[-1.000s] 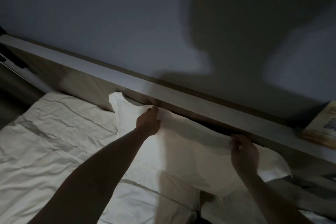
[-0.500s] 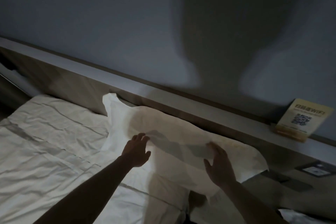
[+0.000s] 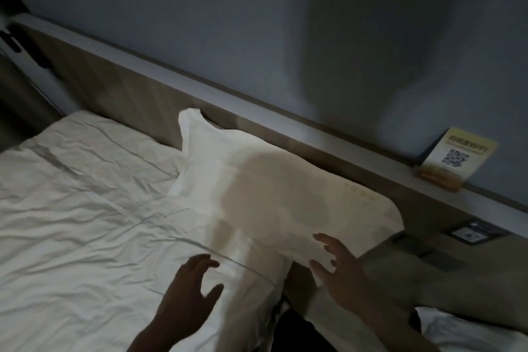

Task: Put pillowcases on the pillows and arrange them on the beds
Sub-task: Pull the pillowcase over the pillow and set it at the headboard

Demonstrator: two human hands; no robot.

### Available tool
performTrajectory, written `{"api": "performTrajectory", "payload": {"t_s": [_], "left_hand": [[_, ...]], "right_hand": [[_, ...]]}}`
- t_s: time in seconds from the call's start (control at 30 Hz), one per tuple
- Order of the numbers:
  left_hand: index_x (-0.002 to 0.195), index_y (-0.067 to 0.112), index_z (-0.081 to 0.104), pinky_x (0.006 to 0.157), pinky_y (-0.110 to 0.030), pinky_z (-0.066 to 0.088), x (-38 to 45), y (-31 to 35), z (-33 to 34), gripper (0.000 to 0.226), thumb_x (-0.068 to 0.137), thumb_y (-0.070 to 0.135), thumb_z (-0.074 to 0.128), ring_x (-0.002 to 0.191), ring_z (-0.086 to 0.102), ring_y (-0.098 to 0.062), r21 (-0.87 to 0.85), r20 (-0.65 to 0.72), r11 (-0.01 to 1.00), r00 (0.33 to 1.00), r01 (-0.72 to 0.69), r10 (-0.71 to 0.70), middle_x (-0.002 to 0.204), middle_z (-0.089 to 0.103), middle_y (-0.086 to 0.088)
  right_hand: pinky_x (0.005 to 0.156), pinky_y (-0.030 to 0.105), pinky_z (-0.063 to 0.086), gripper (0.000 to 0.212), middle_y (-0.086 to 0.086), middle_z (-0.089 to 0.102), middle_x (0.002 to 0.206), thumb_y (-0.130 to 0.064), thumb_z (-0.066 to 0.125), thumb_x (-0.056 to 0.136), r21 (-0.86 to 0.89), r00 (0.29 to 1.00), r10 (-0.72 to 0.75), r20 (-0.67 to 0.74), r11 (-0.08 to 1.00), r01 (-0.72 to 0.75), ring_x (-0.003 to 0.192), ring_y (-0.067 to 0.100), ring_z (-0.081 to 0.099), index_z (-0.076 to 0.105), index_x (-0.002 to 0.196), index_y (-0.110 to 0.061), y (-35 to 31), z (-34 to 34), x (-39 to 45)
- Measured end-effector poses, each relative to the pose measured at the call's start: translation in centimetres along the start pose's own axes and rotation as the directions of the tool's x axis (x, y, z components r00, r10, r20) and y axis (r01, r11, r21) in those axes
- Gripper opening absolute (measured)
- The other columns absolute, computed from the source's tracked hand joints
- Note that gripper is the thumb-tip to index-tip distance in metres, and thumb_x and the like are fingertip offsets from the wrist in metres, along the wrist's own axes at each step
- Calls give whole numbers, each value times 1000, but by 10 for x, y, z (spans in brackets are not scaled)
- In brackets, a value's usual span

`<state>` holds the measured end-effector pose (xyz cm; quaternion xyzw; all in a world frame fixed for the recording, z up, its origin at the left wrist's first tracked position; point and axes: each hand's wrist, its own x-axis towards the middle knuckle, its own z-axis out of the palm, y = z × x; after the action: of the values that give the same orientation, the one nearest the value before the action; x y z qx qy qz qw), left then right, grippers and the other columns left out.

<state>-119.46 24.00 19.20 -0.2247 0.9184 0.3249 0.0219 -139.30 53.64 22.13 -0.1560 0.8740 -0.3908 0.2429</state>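
A white pillow (image 3: 257, 180) in its pillowcase lies at the head of the bed (image 3: 71, 223), leaning against the wooden headboard (image 3: 137, 88); its right end overhangs the bed's edge. My left hand (image 3: 191, 291) hovers over the rumpled sheet in front of the pillow, fingers spread, holding nothing. My right hand (image 3: 340, 271) is just before the pillow's near right edge, fingers spread and apart from the fabric. My shadow darkens the pillow's middle.
A yellow WiFi QR card (image 3: 454, 160) stands on the headboard ledge at right. Switch panels (image 3: 474, 233) sit on the headboard below it. A gap (image 3: 288, 331) separates this bed from a second white bed (image 3: 471, 331) at the lower right.
Both hands let go of the pillow's top edge and drew back toward me. The pillow now rests against the headboard untouched.
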Motion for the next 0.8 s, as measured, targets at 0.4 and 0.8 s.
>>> {"api": "performTrajectory", "payload": {"t_s": [0.4,0.8], "left_hand": [[114,43,65,98,-27,50,-154,70,13,29,87,53,67,121,57,6,-294,-226,934,935,203,-274,129,56,32],[111,35,73,91,-23,55,-395,163,94,22,95,20,71,111,67,0,-712,-245,592,656,378,-714,120,72,15]], "right_hand": [[96,15,49,30,-27,64,127,-35,73,94,133,913,-176,369,982,136,118,-8,59,65,119,-48,-9,-9,-49],[97,18,53,28,-12,75,119,-19,70,96,173,707,-188,682,980,93,118,-2,65,72,120,-34,44,-10,-219]]}}
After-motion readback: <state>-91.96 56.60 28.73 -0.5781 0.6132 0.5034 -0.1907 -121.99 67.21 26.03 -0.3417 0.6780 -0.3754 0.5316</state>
